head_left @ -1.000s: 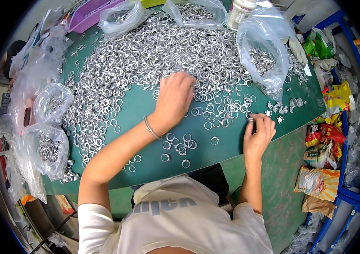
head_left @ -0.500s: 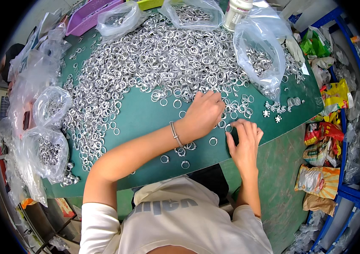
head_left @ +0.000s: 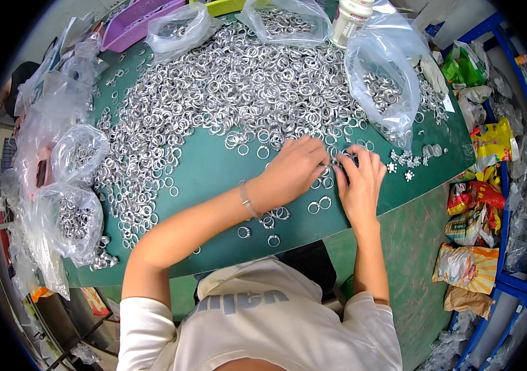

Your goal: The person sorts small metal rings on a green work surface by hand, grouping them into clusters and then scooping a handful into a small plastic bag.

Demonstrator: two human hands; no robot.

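Observation:
My left hand is closed, its fingers pinched at the near edge of a large heap of silver metal rings. My right hand meets it from the right, thumb and forefinger bent together. A small ring shows between the fingertips of both hands, partly covered by them. Just below the hands lie two rings side by side on the green tabletop. Under my left wrist sits a small cluster of rings. Two single rings, one of them a plain-looking ring, lie closer to me.
Clear plastic bags of rings stand around the heap, including an open bag at right. A white bottle and purple tray are at the back. Small flower-shaped pieces lie right. Blue shelving with packages runs alongside.
My right hand has moved up toward my left, and their fingertips now meet at a ring. A second ring now lies beside the single one below my hands.

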